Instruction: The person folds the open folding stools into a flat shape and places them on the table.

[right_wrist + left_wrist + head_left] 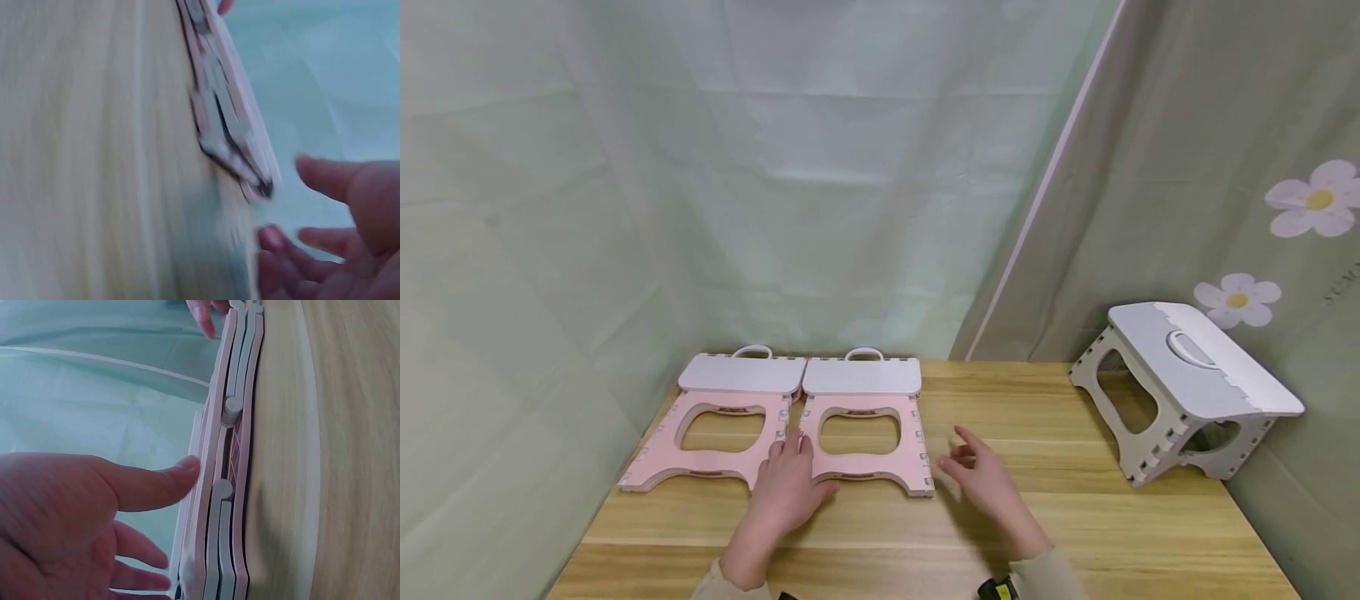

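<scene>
Two folded step stools lie side by side on the wooden table, the left stool (733, 463) and the right stool (859, 467). Both have pink legs, a light top panel and a white carry handle at the far end. My left hand (786, 490) rests over the gap between them, fingers fairly straight, thumb pointing right. In the left wrist view, its thumb tip overlaps the pink leg frame (215, 444), where stacked layers show edge-on. Off the right stool's right side, my right hand (988, 485) hovers with loosely bent fingers, holding nothing; its wrist view is blurred.
An unfolded stool (1180, 362) with a white top and beige legs stands at the table's right end. Pale green curtains (820, 183) hang behind and at both sides, close to the table (1000, 400). White flowers (1237, 300) are printed on the right curtain.
</scene>
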A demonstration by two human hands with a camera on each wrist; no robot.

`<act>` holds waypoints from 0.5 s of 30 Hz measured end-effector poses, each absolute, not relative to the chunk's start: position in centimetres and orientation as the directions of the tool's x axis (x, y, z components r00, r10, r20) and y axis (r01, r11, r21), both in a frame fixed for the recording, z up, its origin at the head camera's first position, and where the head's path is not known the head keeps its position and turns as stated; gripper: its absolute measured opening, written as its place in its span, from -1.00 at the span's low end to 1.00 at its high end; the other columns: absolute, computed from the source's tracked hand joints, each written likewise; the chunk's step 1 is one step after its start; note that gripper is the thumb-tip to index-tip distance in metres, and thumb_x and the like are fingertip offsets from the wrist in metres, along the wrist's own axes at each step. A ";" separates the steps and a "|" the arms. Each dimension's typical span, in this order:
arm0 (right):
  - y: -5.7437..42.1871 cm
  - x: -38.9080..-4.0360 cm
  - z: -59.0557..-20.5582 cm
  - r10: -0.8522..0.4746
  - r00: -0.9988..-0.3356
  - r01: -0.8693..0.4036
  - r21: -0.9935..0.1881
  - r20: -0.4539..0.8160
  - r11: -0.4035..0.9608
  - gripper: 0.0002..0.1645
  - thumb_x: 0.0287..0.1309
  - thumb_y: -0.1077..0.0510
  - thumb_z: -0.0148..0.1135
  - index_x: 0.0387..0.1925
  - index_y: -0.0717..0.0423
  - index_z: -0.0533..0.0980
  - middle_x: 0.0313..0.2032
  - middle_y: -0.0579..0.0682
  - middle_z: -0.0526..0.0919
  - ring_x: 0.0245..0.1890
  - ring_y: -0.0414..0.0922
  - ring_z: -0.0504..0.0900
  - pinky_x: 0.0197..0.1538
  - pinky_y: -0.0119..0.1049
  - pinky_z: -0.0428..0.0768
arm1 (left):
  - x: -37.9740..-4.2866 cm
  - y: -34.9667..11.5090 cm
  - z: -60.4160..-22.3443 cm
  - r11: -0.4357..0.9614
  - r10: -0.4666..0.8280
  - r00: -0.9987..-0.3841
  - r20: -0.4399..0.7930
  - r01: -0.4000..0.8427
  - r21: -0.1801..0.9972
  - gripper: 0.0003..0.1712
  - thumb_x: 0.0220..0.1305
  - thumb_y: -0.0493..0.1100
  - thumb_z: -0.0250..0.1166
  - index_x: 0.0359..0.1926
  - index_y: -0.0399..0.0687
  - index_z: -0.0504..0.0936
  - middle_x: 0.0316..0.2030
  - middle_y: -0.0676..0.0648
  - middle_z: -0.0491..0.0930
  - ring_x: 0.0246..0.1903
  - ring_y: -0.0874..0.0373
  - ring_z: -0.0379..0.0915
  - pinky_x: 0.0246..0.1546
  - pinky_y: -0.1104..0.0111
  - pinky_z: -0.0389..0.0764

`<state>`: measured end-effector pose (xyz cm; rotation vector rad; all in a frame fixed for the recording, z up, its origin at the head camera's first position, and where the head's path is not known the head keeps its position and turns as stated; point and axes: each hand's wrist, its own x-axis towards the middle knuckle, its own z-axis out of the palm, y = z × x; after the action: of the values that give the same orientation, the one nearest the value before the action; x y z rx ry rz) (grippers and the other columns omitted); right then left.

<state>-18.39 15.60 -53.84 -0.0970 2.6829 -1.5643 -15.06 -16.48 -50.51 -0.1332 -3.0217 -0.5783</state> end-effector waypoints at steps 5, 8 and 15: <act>19.5 -18.8 -52.5 0.289 -0.932 -0.113 -0.935 0.217 0.338 -0.44 0.43 0.28 0.36 0.39 0.22 0.50 0.14 0.24 0.66 -0.01 -0.08 0.65 -0.08 -0.42 0.58 | -15.5 -15.8 -50.2 0.892 0.067 -0.990 0.127 0.117 0.436 -0.01 0.28 0.09 0.57 0.45 -0.51 0.41 0.48 -0.53 0.26 0.46 -0.55 0.11 0.26 -0.41 0.35; 22.1 -18.8 -51.6 0.512 -0.805 -0.161 -0.941 0.300 0.298 -0.59 0.43 0.27 0.32 0.24 0.27 0.56 0.10 0.11 0.66 -0.03 -0.27 0.57 -0.08 -0.51 0.47 | -15.7 -15.2 -49.9 0.876 0.069 -0.983 0.169 0.141 0.461 -0.07 0.32 0.07 0.55 0.47 -0.42 0.43 0.49 -0.51 0.26 0.48 -0.55 0.09 0.24 -0.45 0.35; 28.1 -18.3 -50.7 0.836 -0.475 -0.194 -0.959 0.275 0.205 -0.64 0.32 0.29 0.29 0.13 0.21 0.54 -0.05 -0.24 0.49 0.01 -0.29 0.45 -0.04 -0.41 0.36 | -16.3 -14.1 -49.6 0.811 0.066 -0.966 0.251 0.199 0.551 -0.21 0.34 0.00 0.54 0.45 -0.28 0.51 0.49 -0.43 0.32 0.49 -0.48 0.13 0.35 -0.43 0.26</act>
<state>-18.29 28.12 -50.70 1.1475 2.8860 -2.6238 -16.31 -14.13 -49.57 -0.2064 -2.7765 -0.8802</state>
